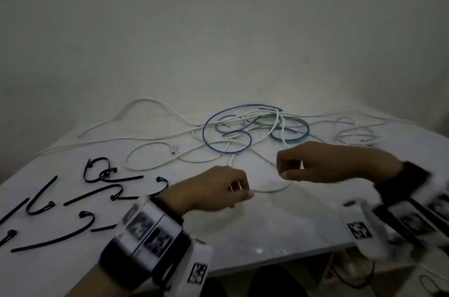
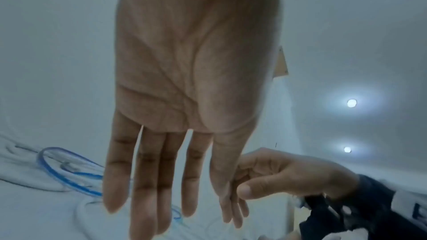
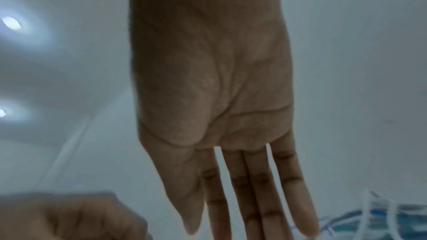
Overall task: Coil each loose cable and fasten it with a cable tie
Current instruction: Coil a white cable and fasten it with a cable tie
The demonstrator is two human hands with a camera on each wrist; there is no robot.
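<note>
The left hand (image 1: 213, 189) pinches one end of a white cable (image 1: 269, 191) with its grip, low over the bench (image 1: 267, 231). The cable bends in a small loop over to the right hand (image 1: 323, 163). That hand's fingers are curled with the thumb close to them, but I cannot tell if it really holds the cable.

What could go wrong? The white cable runs back into the big messy pile. If the hands pull fast, it may drag the blue cable (image 1: 226, 131) and the green cable (image 1: 291, 129) along, or make a knot. The loop is loose too, so it may spring open if one hand lets go.

The black cable ties (image 1: 97, 175) lie spread out on the left side of the bench, well apart from the loop. One hand must leave the coil to fetch one, and that is when the coil may fall apart. More white cables lie behind the pile, and they look alike, so it is easy to grab the wrong one.
</note>
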